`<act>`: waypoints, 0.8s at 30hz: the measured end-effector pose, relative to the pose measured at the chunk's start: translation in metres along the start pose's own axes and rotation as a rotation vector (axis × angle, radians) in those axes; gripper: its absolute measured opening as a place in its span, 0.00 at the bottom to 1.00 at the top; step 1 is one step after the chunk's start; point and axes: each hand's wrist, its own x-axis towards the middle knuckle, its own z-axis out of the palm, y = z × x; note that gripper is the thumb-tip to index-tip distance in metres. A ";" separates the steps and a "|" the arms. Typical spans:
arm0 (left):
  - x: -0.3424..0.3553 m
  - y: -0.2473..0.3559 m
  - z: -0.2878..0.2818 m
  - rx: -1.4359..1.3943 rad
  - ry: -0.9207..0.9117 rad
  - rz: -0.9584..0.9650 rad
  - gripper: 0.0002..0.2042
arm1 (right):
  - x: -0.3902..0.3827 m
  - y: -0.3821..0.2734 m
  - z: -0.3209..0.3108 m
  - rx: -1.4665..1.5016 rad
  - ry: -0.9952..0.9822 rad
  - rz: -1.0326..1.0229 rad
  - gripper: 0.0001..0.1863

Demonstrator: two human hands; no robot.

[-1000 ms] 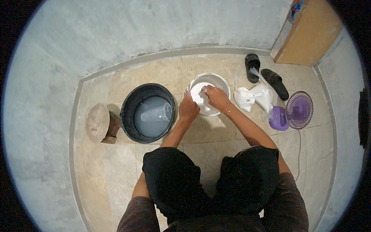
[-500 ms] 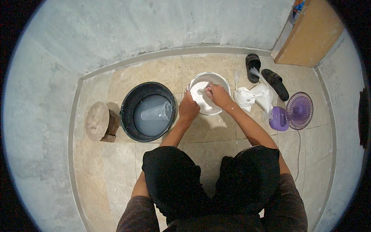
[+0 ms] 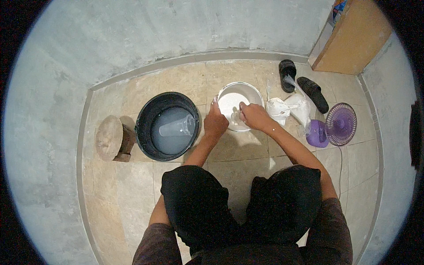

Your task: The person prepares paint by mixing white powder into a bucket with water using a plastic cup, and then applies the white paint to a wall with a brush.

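Observation:
A white bucket (image 3: 255, 90) stands on the floor in front of me, with smooth white material (image 3: 230, 101) inside. My left hand (image 3: 215, 122) is closed on the bucket's left rim, its thumb up along the side. Over the near right part of the bucket, my right hand (image 3: 254, 116) is closed, fingers curled. A pale, blurred tool (image 3: 236, 116) reaches from it into the white material; its kind I cannot make out. Left of the bucket, a black tub (image 3: 143, 115) holds cloudy water with a clear plastic container (image 3: 176, 126) lying in it.
A round-topped stool (image 3: 109, 138) stands at the far left. Right of the bucket lie white plastic bags (image 3: 289, 108), black slides (image 3: 312, 94) and a purple fan (image 3: 341, 124) with a trailing cord. Plastered walls enclose the tiled floor, with a wooden door (image 3: 353, 42) at the back right.
My right hand has moved toward me and slightly right inside the bucket, drawing the pale tool to the near side. My left hand stays on the rim. The view has shifted slightly.

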 end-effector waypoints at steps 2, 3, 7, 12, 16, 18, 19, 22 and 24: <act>0.001 -0.007 0.003 0.050 0.039 0.046 0.35 | 0.002 -0.006 -0.005 0.003 0.064 -0.009 0.13; 0.001 -0.011 0.004 0.076 0.061 0.066 0.35 | 0.003 -0.013 -0.009 -0.009 0.060 0.001 0.13; 0.003 -0.016 0.010 0.051 0.082 0.076 0.35 | -0.002 -0.006 0.000 -0.116 -0.086 -0.054 0.14; 0.001 -0.014 0.007 0.014 0.067 0.052 0.34 | 0.003 -0.022 -0.014 -0.126 -0.031 -0.027 0.14; 0.000 0.002 0.000 0.008 -0.024 -0.029 0.33 | 0.002 -0.005 -0.009 -0.150 -0.035 -0.099 0.14; -0.002 0.003 -0.006 0.029 -0.052 -0.059 0.33 | 0.002 -0.014 -0.015 -0.092 0.021 -0.050 0.14; -0.001 -0.004 -0.002 0.027 0.000 -0.031 0.34 | 0.002 -0.018 -0.017 -0.063 0.049 -0.026 0.13; 0.001 -0.014 0.008 0.025 0.063 0.014 0.34 | -0.002 -0.011 -0.010 -0.163 -0.151 -0.032 0.14; -0.001 -0.005 0.001 0.045 -0.023 -0.018 0.35 | -0.001 -0.011 -0.021 -0.118 -0.078 -0.033 0.15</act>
